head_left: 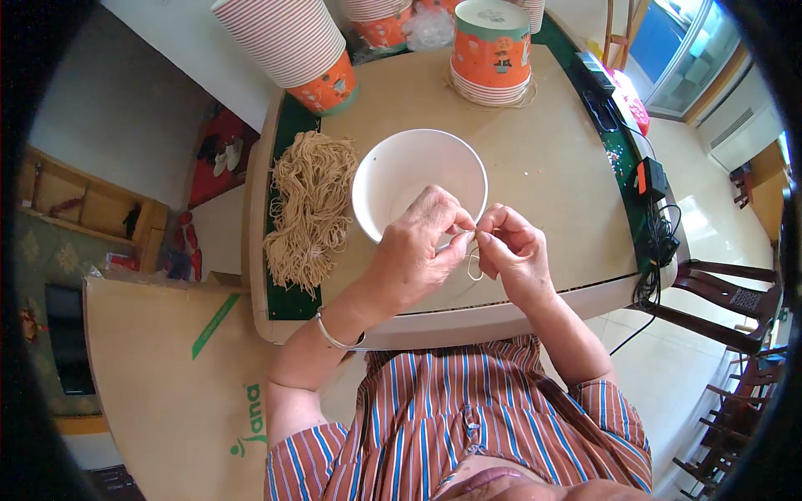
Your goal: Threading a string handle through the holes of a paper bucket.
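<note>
Both hands meet at the near right rim of a white paper bucket (386, 167), which stands on the table with its mouth up. My left hand (424, 242) pinches a thin beige string (477, 278) between thumb and fingertips. Close beside it, my right hand (513, 250) is closed on the same string, thumb against fingers. A small loop of the string hangs below the fingertips. Whether the string passes through the bucket's wall is hidden by the fingers. Left of the bucket lies a thick bundle of beige strings (309, 209).
A tall leaning stack of paper buckets (288, 42) stands at the far left. An orange upturned bucket stack (493, 58) sits at the back, near a crumpled clear plastic bag (428, 30). Black adapters and cables (652, 179) line the right edge. A large cardboard sheet (184, 359) is at lower left.
</note>
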{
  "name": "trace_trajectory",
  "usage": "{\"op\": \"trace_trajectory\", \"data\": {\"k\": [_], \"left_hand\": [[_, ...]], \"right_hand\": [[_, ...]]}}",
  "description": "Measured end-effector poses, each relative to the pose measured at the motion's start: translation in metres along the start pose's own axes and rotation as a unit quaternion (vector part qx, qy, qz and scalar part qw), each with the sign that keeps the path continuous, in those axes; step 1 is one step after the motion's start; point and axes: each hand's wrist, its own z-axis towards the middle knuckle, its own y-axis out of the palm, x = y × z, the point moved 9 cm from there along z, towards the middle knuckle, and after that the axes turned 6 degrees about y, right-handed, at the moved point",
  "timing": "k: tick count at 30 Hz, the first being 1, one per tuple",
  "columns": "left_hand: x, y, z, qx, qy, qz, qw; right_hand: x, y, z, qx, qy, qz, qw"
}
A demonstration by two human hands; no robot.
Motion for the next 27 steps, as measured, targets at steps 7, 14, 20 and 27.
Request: {"op": "trace_trajectory", "data": {"k": [7, 14, 20, 27], "left_hand": [[-0.004, 0.000, -0.004, -0.002, -0.021, 0.025, 0.999], [-0.002, 0.002, -0.005, -0.007, 0.004, 0.050, 0.999], [0.008, 0.001, -0.001, -0.049, 0.043, 0.116, 0.991], [0.005, 0.001, -0.002, -0.050, 0.054, 0.099, 0.992]], "right_hand": [[-0.001, -0.002, 0.000, 0.013, 0.015, -0.022, 1.000], [0.003, -0.003, 0.000, 0.001, 0.065, 0.008, 0.998], [-0.009, -0.002, -0.002, 0.008, 0.069, -0.065, 0.996], [-0.018, 0.005, -0.003, -0.016, 0.045, -0.124, 0.991]]}}
